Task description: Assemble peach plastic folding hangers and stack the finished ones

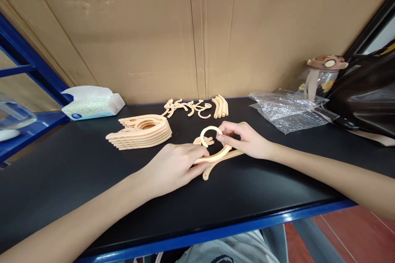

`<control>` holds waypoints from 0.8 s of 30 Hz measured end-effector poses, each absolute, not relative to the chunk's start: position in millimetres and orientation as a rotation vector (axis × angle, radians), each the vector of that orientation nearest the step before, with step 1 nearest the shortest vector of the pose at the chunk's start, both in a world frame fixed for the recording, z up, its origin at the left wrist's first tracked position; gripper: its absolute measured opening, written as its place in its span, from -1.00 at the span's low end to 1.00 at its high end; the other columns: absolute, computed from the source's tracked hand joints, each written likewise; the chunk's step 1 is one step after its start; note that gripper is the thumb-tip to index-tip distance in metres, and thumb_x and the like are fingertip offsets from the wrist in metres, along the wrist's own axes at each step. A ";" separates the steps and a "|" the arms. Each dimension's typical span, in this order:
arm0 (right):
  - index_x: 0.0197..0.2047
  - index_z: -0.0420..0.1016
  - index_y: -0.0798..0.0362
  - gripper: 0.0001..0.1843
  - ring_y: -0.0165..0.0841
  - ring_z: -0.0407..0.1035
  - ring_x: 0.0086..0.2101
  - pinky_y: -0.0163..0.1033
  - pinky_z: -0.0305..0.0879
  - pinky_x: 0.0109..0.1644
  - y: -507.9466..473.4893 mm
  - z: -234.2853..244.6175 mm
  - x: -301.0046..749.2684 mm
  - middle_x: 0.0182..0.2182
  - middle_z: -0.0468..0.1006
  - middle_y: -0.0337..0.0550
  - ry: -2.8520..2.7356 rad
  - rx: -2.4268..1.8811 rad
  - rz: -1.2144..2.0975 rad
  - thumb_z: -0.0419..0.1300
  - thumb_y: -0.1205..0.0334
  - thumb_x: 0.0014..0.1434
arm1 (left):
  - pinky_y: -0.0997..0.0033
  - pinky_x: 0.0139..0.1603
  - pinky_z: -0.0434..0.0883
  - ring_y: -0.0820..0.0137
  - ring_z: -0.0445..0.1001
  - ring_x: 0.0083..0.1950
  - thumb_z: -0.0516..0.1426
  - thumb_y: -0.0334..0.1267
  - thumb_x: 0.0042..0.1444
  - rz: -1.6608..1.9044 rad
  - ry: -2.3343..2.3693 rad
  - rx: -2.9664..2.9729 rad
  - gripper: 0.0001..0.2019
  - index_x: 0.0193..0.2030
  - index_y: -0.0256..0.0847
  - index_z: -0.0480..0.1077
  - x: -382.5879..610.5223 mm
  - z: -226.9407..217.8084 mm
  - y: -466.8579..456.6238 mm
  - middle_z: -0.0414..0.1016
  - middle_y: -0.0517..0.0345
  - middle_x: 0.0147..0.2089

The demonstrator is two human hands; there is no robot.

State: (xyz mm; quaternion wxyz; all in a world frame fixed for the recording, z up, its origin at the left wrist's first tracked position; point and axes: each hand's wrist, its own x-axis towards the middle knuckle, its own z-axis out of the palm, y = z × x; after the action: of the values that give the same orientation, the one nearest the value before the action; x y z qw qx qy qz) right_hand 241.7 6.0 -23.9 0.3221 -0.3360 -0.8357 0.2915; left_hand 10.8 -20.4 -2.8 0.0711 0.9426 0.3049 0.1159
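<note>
My left hand (173, 166) pinches the left end of a cream plastic hanger arm (218, 157) between thumb and fingers. With closed fingers, my right hand (249, 141) grips the curved hanger hook (207, 129) where it meets that arm; the joint is partly hidden. Under the held pieces, another hanger arm (208, 174) lies on the black tabletop (185, 209). Just behind the hook is a small heap of cream parts (199, 141). To the left stands a stack of folded cream hangers (138, 141).
Loose hooks (175, 107) and several straight-lying hanger arms (220, 107) sit along the back by the cardboard wall (138, 41). A tissue pack (92, 104) is at back left. Clear plastic bags (284, 111), a bottle (327, 74) and a dark bag (364, 90) occupy the right.
</note>
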 end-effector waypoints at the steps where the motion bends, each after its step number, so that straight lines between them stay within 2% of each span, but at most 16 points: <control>1: -0.35 0.27 0.05 -0.74 -0.48 0.18 -0.52 -0.35 0.13 -0.41 6.0 -23.8 241.7 -0.54 0.33 -0.31 -2.198 -0.881 0.764 0.02 0.05 0.27 | 0.52 -0.40 0.22 0.48 0.44 -0.35 0.02 -0.23 0.26 0.363 0.941 2.859 -0.86 -0.24 -0.15 0.38 10.4 -4.0 -20.0 0.48 0.28 -0.30; 7: -0.35 0.28 0.05 -0.74 -0.49 0.17 -0.52 -0.36 0.13 -0.41 5.9 -23.7 241.9 -0.55 0.32 -0.32 -2.203 -0.880 0.743 0.03 0.05 0.27 | 0.52 -0.41 0.24 0.45 0.47 -0.33 0.06 -0.21 0.23 0.445 1.010 2.910 -0.87 -0.19 -0.15 0.40 10.7 -7.9 -18.9 0.51 0.25 -0.28; 14: -0.20 0.28 0.03 -0.81 -0.48 0.22 -0.51 -0.36 0.24 -0.39 7.0 -22.6 241.6 -0.54 0.31 -0.34 -2.050 -0.873 0.900 0.05 0.08 0.25 | 0.52 -0.41 0.25 0.45 0.47 -0.33 0.03 -0.17 0.26 0.549 1.047 2.919 -0.81 -0.16 -0.17 0.40 10.4 -6.5 -18.3 0.53 0.22 -0.27; 24: -0.32 0.32 0.06 -0.75 -0.49 0.22 -0.52 -0.36 0.25 -0.41 6.1 -21.9 241.2 -0.55 0.32 -0.31 -2.117 -0.876 0.868 0.06 0.04 0.24 | 0.53 -0.44 0.21 0.46 0.44 -0.37 0.06 -0.16 0.22 0.617 1.079 2.917 -0.82 -0.20 -0.17 0.43 10.8 -7.0 -18.1 0.52 0.22 -0.32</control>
State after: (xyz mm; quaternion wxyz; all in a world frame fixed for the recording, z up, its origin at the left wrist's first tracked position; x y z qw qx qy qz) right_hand 241.2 6.1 -21.9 0.3393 -0.3364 -0.8129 0.3332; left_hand 10.8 -18.1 -7.0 -0.0148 0.9199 0.3403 0.1946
